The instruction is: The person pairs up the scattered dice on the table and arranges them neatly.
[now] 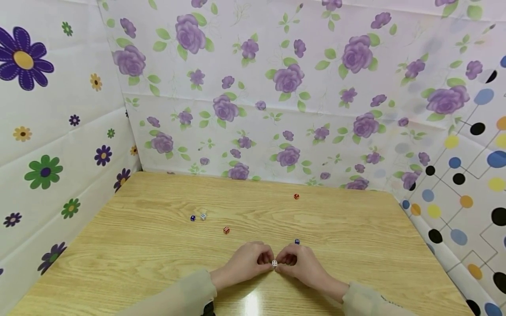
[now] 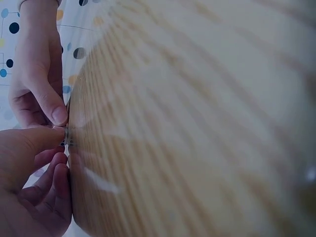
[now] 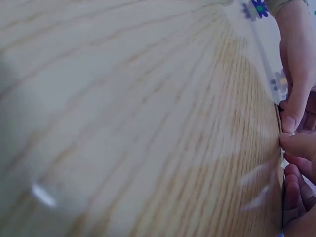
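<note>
A small white die point(image 1: 274, 263) with dark pips sits at the fingertips of both hands, low over the near middle of the table. My left hand point(image 1: 249, 262) pinches it from the left, thumb and fingers curled. From the right side, my right hand point(image 1: 305, 264) pinches the same die. In the left wrist view the die is a sliver between the fingertips, mostly hidden. The right wrist view shows the thumbs meeting, with the die covered. A blue die point(image 1: 297, 241) stands just beyond the right hand's knuckles.
On the wooden table point(image 1: 356, 228) lie a red die point(image 1: 226, 230), a second blue die point(image 1: 193, 218) beside another white die point(image 1: 203, 217), and a second red die point(image 1: 296, 196) near the back. Patterned cloth point(image 1: 261, 131) borders the back and both sides.
</note>
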A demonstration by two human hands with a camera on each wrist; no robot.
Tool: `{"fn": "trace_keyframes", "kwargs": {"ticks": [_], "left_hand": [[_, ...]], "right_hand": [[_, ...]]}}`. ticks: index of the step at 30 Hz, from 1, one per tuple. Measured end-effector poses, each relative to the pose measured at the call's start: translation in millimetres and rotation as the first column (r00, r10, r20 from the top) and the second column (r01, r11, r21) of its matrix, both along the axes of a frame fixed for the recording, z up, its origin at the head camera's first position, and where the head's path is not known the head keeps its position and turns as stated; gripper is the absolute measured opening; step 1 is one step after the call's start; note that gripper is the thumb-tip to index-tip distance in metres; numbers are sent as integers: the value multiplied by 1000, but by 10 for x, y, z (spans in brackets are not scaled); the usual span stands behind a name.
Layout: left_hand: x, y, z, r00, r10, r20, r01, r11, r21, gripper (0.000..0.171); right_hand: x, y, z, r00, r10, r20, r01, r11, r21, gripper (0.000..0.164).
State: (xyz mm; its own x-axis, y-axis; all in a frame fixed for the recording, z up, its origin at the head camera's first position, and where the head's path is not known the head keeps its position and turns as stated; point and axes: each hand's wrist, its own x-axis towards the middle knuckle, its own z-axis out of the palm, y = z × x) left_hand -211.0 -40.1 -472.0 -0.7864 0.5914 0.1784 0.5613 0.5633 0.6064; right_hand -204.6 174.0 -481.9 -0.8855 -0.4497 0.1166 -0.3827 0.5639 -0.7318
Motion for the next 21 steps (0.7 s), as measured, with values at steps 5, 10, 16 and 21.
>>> {"fn": "trace_keyframes", "kwargs": {"ticks": [5, 10, 16, 21], "left_hand": [[6, 2, 2, 1000, 4, -11, -4, 1000, -1, 8], [6, 6, -18, 1000, 6, -15, -6, 1000, -6, 9], [6, 11, -25, 1000, 11, -15, -11, 1000, -12, 9], [8, 15, -21, 1000, 12, -24, -12, 1000, -10, 10]], "right_hand": [[-13, 0, 10, 999, 27, 25, -26, 999, -22, 11], [-10, 2, 8, 999, 30, 30, -30, 999, -23, 11], [-11, 4, -1, 999, 37, 39, -36, 999, -35, 12], [-26, 6, -9, 996, 52, 72, -47, 997, -62, 13]]}}
